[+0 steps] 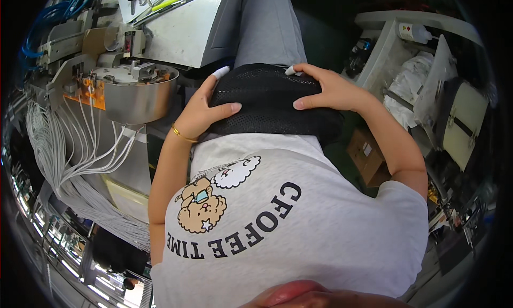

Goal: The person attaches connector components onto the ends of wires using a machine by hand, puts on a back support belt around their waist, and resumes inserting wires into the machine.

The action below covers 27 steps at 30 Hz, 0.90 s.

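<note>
Across my lap lies a black mesh-fabric item (262, 102), soft and rounded, whose exact kind I cannot make out. My left hand (206, 107) grips its left side, thumb on top, with a white covering on a fingertip and a gold bracelet at the wrist. On the opposite side my right hand (328, 89) holds it in the same way, thumb over the near face and a white-covered fingertip at the far edge. Several fingers of both hands are hidden beneath or behind the fabric.
To the left stands a round metal fixture (141, 94) with bundled white cables (53, 142). Beyond it, tweezers and a yellow-green tool (165, 6) rest on a metal worktop (184, 38). At right are a shelf unit (385, 51), a white bottle (414, 32) and a cardboard box (368, 155).
</note>
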{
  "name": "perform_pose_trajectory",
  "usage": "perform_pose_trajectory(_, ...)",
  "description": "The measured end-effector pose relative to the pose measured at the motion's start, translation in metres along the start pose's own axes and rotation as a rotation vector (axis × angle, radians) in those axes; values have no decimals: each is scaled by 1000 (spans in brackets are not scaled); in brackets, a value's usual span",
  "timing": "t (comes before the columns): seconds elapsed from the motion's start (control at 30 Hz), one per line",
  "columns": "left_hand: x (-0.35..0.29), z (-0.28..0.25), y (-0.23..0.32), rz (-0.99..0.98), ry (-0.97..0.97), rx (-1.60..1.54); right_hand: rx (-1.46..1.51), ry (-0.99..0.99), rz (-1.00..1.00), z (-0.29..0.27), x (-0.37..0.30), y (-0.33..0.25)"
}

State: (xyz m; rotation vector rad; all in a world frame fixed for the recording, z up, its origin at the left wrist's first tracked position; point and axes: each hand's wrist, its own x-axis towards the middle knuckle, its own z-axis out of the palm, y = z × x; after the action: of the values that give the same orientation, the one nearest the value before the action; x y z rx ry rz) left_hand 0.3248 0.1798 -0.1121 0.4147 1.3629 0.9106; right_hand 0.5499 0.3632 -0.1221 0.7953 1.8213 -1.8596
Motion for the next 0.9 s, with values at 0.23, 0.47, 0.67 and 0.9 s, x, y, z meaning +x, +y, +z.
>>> perform_pose_trajectory(0.23,-16,6,-7,137,-9,206,-385,259,-275,27,-18,9)
perform_pose_trajectory(0.47,-26,8,-14,288,40,353,-375,353,-439,37,-19,-4)
perform_pose_trajectory(0.67,-27,10,-20,314,35,320,-698,370,-741,44,-13,-35)
perform_pose_trajectory(0.9,-28,9,-23,304,37,302,-700,353,-741,48,-8,-23)
